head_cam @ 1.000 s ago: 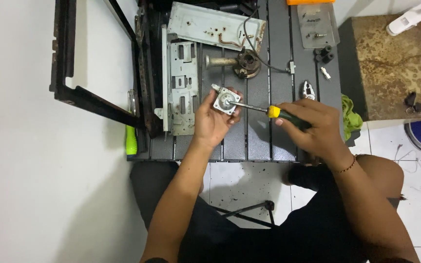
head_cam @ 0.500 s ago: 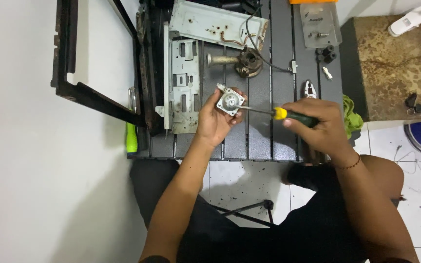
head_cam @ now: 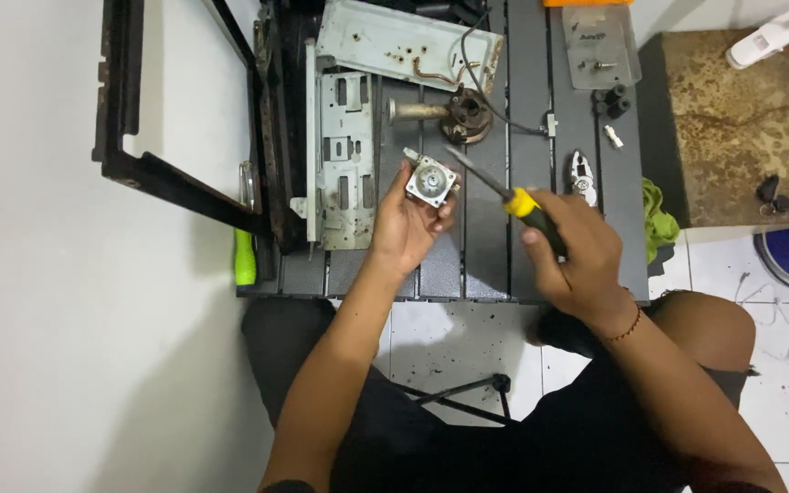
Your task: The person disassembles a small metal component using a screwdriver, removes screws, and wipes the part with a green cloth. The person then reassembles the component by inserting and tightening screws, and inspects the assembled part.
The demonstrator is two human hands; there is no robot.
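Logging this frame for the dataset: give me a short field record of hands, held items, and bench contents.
left hand: holds small square motor, shaft face up
right hand: grips screwdriver by its yellow and black handle
screwdriver tip: near the motor's upper right corner; contact cannot be told
surface: dark slatted workbench
on bench: grey metal chassis plate, round rusty part with shaft, pliers, clear parts tray
left edge: green-handled tool, black frame

Small square metal motor (head_cam: 432,181) held tilted; yellow-black screwdriver (head_cam: 504,194) angled beside it.
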